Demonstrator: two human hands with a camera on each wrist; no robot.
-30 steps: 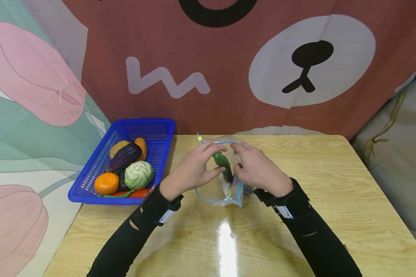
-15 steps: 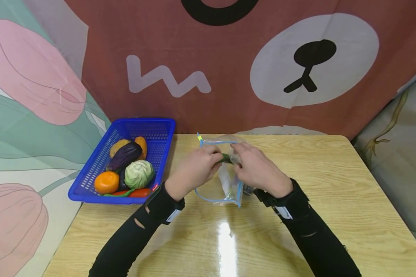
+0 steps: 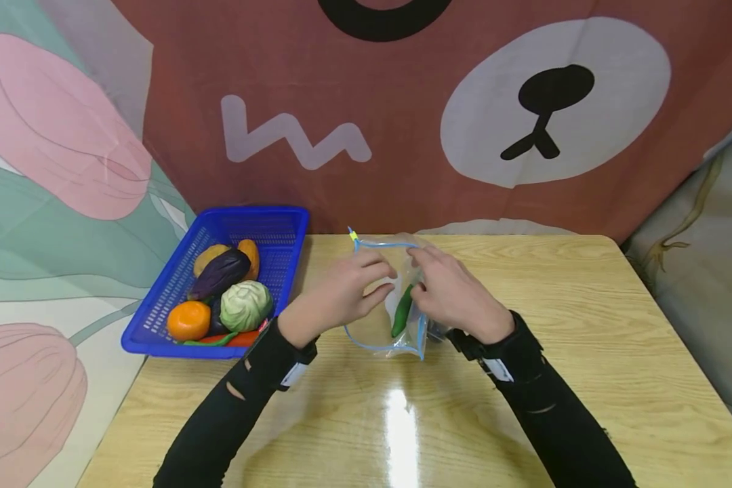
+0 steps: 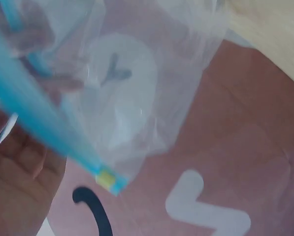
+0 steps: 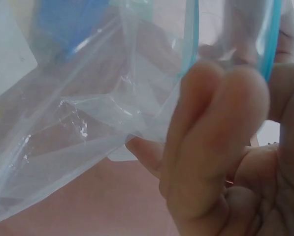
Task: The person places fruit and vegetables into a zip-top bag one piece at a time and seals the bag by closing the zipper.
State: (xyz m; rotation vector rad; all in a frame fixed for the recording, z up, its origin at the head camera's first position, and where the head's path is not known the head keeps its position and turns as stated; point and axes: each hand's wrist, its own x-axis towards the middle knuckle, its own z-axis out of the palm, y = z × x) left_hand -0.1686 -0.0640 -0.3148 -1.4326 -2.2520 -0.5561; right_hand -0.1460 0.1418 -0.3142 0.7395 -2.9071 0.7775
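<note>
Left hand, right hand bare. Left sleeve black, close-fitting; two small openings toward wrist. Right sleeve black too, one thin slit on near side of strap. Left wrist strap black, broad, white oblong label on its right. Right wrist strap also black, white oblong label on its left, dark piece jutting left.

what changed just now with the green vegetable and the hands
The left hand let go of the green vegetable, which dropped down into the clear bag; its fingers have opened apart. The right hand still holds the bag's edge, and the blue basket stayed put.
</note>
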